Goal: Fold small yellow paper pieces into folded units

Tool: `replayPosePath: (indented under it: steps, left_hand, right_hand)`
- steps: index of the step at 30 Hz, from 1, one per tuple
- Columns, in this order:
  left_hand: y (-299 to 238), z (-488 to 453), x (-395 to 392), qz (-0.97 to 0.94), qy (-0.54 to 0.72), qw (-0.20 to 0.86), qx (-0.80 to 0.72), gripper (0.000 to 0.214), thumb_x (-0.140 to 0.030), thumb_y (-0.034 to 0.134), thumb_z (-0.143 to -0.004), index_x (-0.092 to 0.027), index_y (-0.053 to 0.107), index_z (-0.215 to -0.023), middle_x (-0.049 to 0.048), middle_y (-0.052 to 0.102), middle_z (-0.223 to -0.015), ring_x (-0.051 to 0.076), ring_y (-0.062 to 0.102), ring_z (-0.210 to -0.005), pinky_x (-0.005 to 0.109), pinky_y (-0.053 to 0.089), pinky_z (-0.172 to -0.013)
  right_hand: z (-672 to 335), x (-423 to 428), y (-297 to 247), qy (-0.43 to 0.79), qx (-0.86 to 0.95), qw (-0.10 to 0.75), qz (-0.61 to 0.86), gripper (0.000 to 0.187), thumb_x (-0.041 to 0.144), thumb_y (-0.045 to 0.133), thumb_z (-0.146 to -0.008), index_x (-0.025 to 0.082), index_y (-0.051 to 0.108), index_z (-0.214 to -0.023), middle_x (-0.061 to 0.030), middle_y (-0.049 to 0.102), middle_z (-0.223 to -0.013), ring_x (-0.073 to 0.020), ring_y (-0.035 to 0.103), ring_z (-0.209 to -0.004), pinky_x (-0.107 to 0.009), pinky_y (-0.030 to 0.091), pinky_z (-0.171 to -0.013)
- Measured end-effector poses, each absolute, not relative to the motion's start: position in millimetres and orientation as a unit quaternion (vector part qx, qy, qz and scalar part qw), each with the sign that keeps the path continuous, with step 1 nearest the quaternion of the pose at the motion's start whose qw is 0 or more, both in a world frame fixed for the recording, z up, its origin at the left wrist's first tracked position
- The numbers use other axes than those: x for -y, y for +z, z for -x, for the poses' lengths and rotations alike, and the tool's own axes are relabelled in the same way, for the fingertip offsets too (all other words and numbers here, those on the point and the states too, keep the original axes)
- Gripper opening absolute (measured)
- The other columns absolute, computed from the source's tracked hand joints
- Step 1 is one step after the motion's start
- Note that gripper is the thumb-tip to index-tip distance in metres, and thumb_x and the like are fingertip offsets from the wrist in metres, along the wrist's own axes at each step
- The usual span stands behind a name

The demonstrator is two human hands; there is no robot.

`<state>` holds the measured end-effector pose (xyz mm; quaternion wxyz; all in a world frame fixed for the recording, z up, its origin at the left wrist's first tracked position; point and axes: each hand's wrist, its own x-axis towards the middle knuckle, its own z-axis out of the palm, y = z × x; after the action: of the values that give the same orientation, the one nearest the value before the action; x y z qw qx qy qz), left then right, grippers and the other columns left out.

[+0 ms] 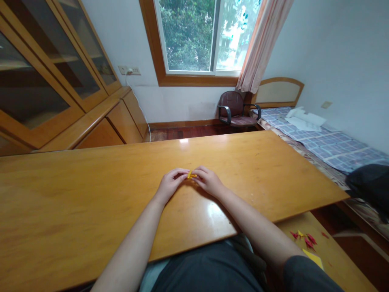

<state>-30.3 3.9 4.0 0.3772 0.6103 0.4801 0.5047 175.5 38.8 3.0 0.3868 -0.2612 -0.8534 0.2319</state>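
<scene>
A small folded piece of yellow paper [190,175] is pinched between my two hands, just above the wooden table [91,194]. My left hand [172,181] grips its left side with thumb and fingertips. On the other side, my right hand [208,180] has its fingers closed on the paper and covers part of it. The exact folded shape is too small to make out.
Lower right, a lower wooden surface [331,259] bears several small red folded papers [310,241], a yellow one [300,234] and a yellow sheet [314,258]. A brown armchair [232,106] stands beyond the table. A bed [334,146] with a black bag [369,186] lies right.
</scene>
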Motion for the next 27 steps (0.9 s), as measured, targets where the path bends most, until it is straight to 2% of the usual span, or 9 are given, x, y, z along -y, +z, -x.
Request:
replayPosePath:
  steps: [6,13,18,23,27]
  left_hand:
    - [5.4,34.3,-5.9,-0.622,0.503,0.351,-0.486,0.021,-0.039,0.067,-0.081,-0.020,0.075,-0.085,0.0093,0.073,-0.101,0.023,0.065,-0.099,0.041,0.049,-0.097]
    - [3.8,30.9,-7.6,-0.576,0.542,0.339,-0.510,0.027,-0.041,0.072,-0.076,-0.018,0.070,-0.089,0.0059,0.068,-0.094,0.020,0.065,-0.091,0.035,0.054,-0.087]
    - [5.8,28.5,-5.4,-0.574,0.556,0.349,-0.489,0.026,-0.042,0.068,-0.081,-0.018,0.069,-0.090,0.0064,0.062,-0.103,0.019,0.065,-0.093,0.035,0.058,-0.085]
    - [3.6,25.4,-4.0,-0.591,0.529,0.368,-0.485,0.031,-0.038,0.072,-0.076,-0.020,0.066,-0.100,0.0057,0.060,-0.109,0.019,0.066,-0.097,0.037,0.057,-0.090]
    - [2.6,24.8,-3.1,-0.611,0.522,0.352,-0.480,0.023,-0.032,0.069,-0.079,-0.019,0.067,-0.098,0.0068,0.061,-0.109,0.019,0.065,-0.099,0.035,0.056,-0.091]
  right_hand:
    - [-173.7,-37.8,2.9,0.212,0.866,0.378,0.250,0.020,0.029,0.055,-0.094,0.021,0.066,-0.110,-0.0084,0.065,-0.101,-0.0155,0.063,-0.087,-0.026,0.052,-0.079]
    - [-173.4,-36.2,3.0,0.184,0.872,0.379,0.249,0.023,0.031,0.053,-0.095,0.021,0.067,-0.110,-0.0095,0.066,-0.101,-0.0172,0.064,-0.091,-0.029,0.053,-0.083]
    - [-173.2,-36.5,3.9,0.173,0.866,0.385,0.267,0.027,0.026,0.047,-0.098,0.019,0.065,-0.117,-0.0109,0.065,-0.107,-0.0181,0.063,-0.097,-0.031,0.053,-0.089]
    - [-172.4,-36.3,3.9,0.162,0.876,0.372,0.262,0.030,0.023,0.045,-0.098,0.021,0.062,-0.122,-0.0112,0.065,-0.111,-0.0189,0.063,-0.100,-0.032,0.053,-0.088]
    - [-172.5,-35.6,3.4,0.164,0.883,0.362,0.251,0.029,0.024,0.047,-0.097,0.022,0.063,-0.121,-0.0108,0.066,-0.112,-0.0189,0.064,-0.099,-0.031,0.053,-0.089]
